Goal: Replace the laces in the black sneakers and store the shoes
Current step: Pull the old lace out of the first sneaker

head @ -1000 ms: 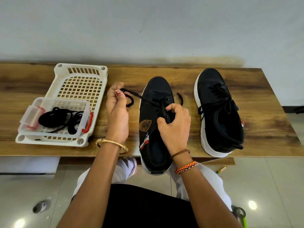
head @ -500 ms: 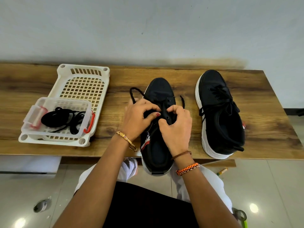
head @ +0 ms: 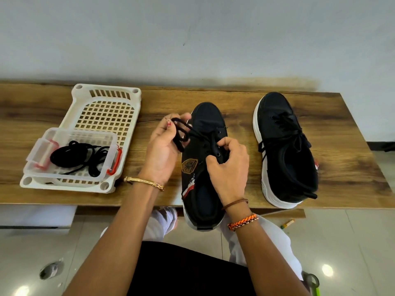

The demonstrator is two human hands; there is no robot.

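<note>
Since half a second ago, the left hand [head: 162, 150] has drawn away from the eyelets toward the left of the shoe, pulling a length of black lace [head: 181, 133] out with it; the lace now loops through its curled fingers and runs taut to the upper eyelets. The right hand [head: 229, 165] has stayed on the shoe's lacing area, thumb and forefinger pinching the eyelet flap near the tongue.

That near sneaker [head: 205, 167] is black with a white sole, toe pointing to the wall, its heel overhanging the front edge of the bench [head: 352, 167]. It bears a gold shield badge and a red-and-white stripe on its left side, and most of its eyelets stand bare, with lace only near the toe end. The second sneaker [head: 286, 150] sits well to the right, wholly on the bench, fully laced with loose ends trailing off its sides.

On the left of the bench lies a white lattice basket [head: 106, 116], and inside its near end a clear plastic box [head: 70, 159] with red clasps holds a bundle of black spare laces [head: 79, 157].
</note>
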